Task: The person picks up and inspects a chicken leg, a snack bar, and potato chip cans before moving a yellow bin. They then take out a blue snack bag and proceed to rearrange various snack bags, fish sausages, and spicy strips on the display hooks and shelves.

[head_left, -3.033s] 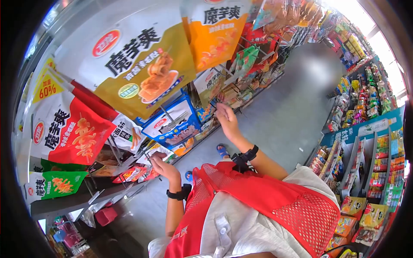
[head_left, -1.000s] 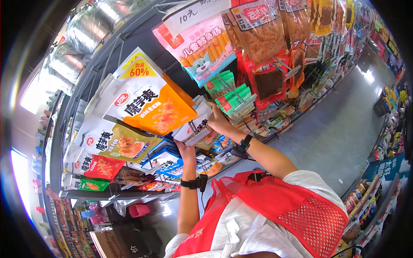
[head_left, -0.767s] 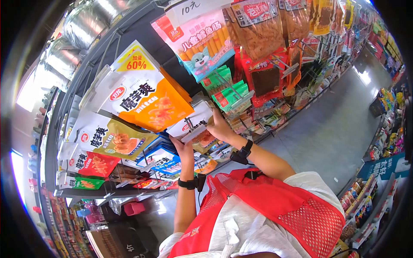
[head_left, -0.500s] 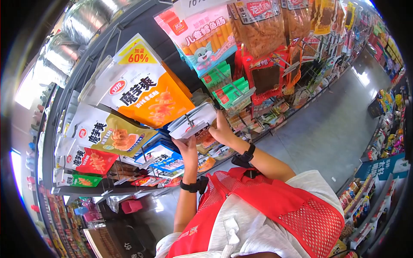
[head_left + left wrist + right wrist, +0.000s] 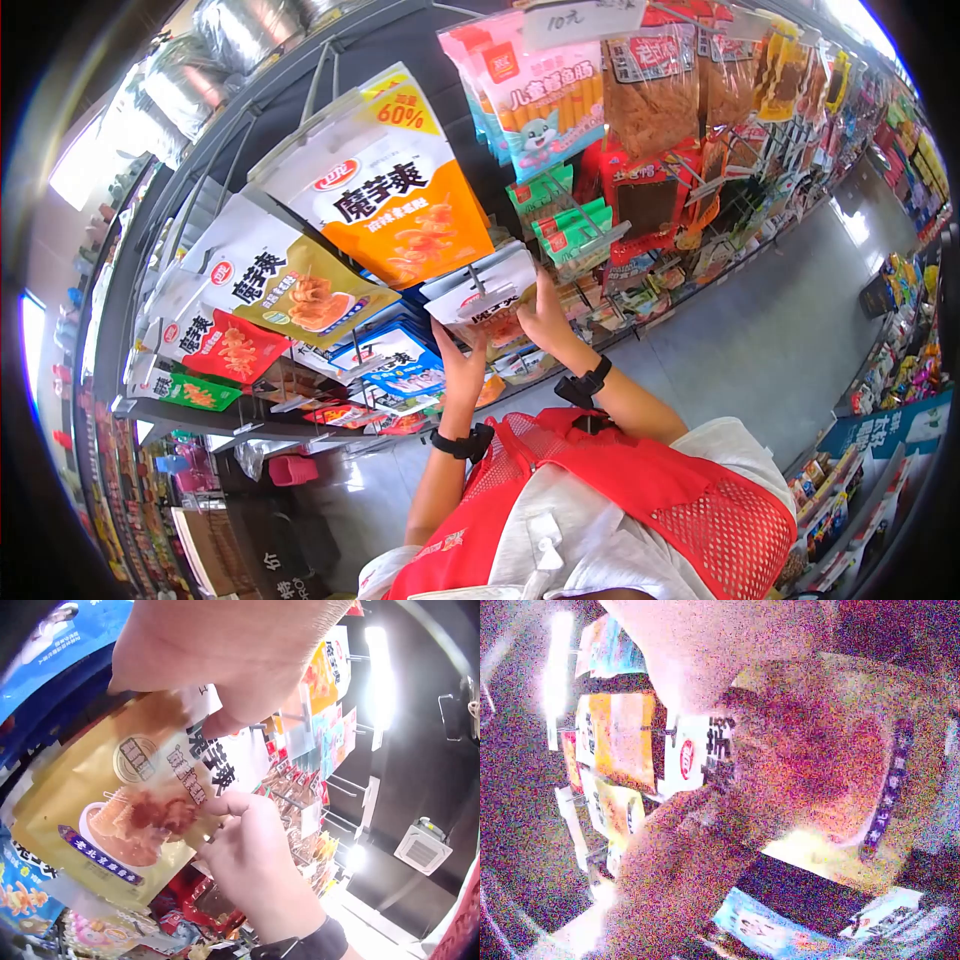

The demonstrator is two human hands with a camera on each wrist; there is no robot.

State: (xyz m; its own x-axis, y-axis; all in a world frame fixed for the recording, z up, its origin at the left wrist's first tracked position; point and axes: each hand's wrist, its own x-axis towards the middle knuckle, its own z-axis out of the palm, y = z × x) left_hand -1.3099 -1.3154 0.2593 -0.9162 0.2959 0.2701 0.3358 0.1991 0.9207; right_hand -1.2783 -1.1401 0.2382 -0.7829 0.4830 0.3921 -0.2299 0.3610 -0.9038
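A white-and-gold snack bag [image 5: 485,295] hangs at a metal hook, below a large orange-and-white bag [image 5: 405,215]. My left hand [image 5: 462,368] grips its lower left edge. On the other edge, my right hand [image 5: 545,318] pinches the bag. In the left wrist view the gold front [image 5: 112,817] shows a printed bowl, with my left hand [image 5: 225,652] at the top and my right hand [image 5: 259,855] at the side. The right wrist view is grainy; my right hand [image 5: 720,645] and left hand [image 5: 667,877] are both at the bag [image 5: 817,765].
Gold bags [image 5: 310,300], red bags [image 5: 240,350] and blue bags [image 5: 395,365] hang at the left. Pink bags [image 5: 540,95] and small green bags [image 5: 575,230] hang to the upper right. Grey floor [image 5: 740,320] runs along the rack, with another stocked shelf [image 5: 900,430] across it.
Three seconds ago both hands were apart and held nothing; they have since come together on the white-and-gold bag. Over the last half second the head view has shifted slightly, with both hands still on it.
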